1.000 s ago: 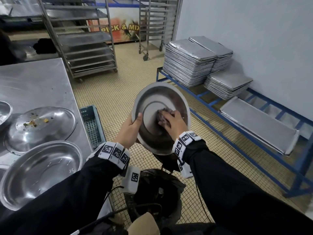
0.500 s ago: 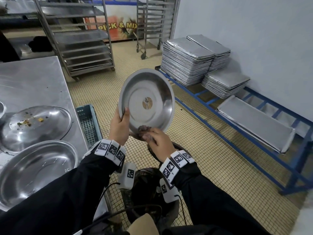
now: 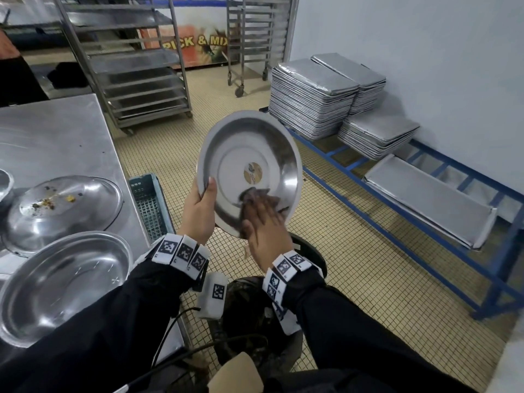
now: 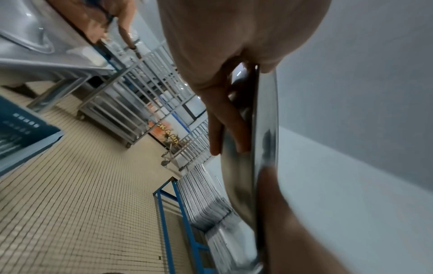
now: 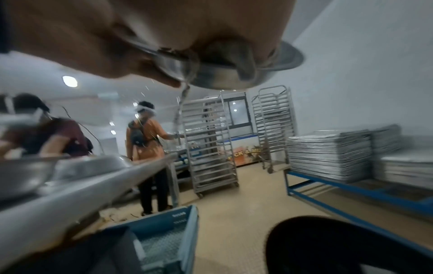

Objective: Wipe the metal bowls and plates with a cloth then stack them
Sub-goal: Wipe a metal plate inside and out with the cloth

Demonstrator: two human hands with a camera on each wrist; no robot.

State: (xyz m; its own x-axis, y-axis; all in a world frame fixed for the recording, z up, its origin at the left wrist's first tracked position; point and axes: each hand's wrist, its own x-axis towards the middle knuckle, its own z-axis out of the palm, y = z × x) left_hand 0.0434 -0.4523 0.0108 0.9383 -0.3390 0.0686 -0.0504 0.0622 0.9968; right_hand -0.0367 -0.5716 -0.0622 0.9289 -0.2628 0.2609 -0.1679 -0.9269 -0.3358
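Both hands (image 3: 198, 211) on tilted bowl (image 3: 249, 171)

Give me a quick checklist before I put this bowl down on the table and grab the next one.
1. Left hand grips the held bowl at its rim, thumb inside: ok.
2. Right hand presses the cloth on the bowl's lower inside: ok.
3. Inside wiped clean: not ok, a round sticker or mark is at the centre.
4. Bowl's outside wiped: cannot tell, hidden from the head view.
5. Place to stack: ok, an upright empty bowl sits at the table near edge.
6. Next dirty piece: ok, an upturned dish with food scraps sits beyond it.
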